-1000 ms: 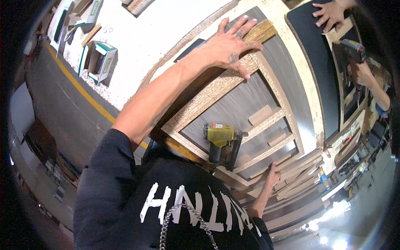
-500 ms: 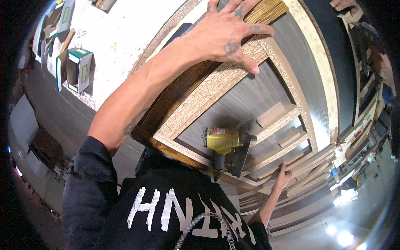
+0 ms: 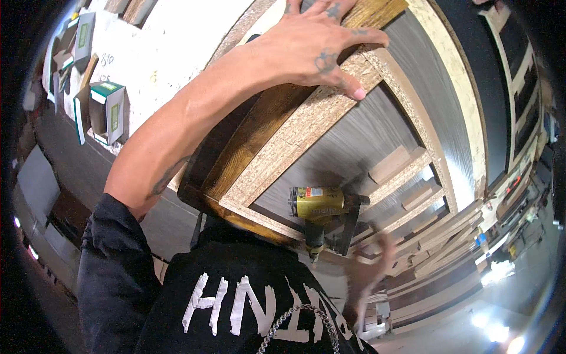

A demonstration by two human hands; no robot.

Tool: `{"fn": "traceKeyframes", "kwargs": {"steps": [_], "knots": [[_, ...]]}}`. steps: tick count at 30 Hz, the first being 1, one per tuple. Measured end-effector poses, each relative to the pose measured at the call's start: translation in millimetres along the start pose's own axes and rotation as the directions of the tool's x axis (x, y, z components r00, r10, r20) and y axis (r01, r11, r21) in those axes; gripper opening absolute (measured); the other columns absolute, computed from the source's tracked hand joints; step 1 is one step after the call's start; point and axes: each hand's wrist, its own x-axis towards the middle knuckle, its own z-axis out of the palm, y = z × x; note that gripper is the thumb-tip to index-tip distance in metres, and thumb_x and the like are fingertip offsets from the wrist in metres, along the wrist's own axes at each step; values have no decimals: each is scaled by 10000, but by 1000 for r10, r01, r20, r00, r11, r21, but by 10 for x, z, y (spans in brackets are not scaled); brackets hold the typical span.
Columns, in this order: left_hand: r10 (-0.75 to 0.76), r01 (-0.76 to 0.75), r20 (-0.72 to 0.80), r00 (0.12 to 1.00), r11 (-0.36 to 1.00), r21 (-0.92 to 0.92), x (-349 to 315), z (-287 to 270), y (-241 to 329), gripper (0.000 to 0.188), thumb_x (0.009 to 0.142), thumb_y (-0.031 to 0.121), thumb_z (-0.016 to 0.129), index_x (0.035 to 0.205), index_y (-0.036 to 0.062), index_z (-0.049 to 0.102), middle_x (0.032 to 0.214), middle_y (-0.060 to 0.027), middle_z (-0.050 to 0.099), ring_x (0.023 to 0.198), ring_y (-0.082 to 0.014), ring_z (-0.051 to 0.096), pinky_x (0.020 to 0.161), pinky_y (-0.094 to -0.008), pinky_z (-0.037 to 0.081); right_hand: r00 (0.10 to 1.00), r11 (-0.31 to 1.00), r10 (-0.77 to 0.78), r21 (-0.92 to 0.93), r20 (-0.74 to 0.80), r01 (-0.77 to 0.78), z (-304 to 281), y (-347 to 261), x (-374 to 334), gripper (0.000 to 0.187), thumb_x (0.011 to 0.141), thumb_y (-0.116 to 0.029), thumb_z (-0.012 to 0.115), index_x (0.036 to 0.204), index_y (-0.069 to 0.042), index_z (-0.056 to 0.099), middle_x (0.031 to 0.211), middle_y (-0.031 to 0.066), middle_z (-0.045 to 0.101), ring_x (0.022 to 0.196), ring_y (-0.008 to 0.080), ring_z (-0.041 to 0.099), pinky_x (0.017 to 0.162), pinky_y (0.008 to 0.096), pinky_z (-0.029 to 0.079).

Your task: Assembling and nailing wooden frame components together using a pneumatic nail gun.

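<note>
My left hand (image 3: 324, 44) rests with fingers spread over the far end of a brown-stained wooden board (image 3: 268, 127) and the raw particleboard strip (image 3: 295, 138) beside it. Its thumb lies on the particleboard; the other fingertips are partly cut off by the top edge. Strips like this frame a grey wood-grain panel (image 3: 336, 153). A yellow-and-black pneumatic nail gun (image 3: 321, 203) lies on the near part of the panel, its handle toward me. To the right of the tool is my right hand (image 3: 377, 253), smeared by motion, its fingers unreadable.
Several loose wooden strips (image 3: 448, 242) lie at the right. Small blocks (image 3: 392, 165) sit along the crosspieces. An opened white-and-green carton (image 3: 109, 112) stands on the white, marked surface at left. Dark panels (image 3: 489, 76) and another frame are at the far right.
My right hand has come from the strips at the right toward me and the nail gun, and is now blurred. My left hand keeps its place on the frame.
</note>
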Motion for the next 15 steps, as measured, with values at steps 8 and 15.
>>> {"fn": "traceKeyframes", "kwargs": {"steps": [8,15], "knots": [[-17,16,24,1000,999,28,27,-1,-10,892,741,673,685,1444,176,453,1558,-350,53,1466,-493,41,1080,-724,138,985,985,-169,10,-46,170,150,-1074,-143,849,758,-338,830,1390,17,388,1278,271,416,1202,466,414,990,574,365],[-11,12,17,1000,998,-56,-4,-12,16,869,752,654,686,1444,184,449,1562,-342,51,1474,-471,45,1086,-718,127,977,976,-214,43,9,213,385,-1222,-137,879,770,-198,806,1396,91,262,1229,282,425,1091,440,498,853,503,478]]}}
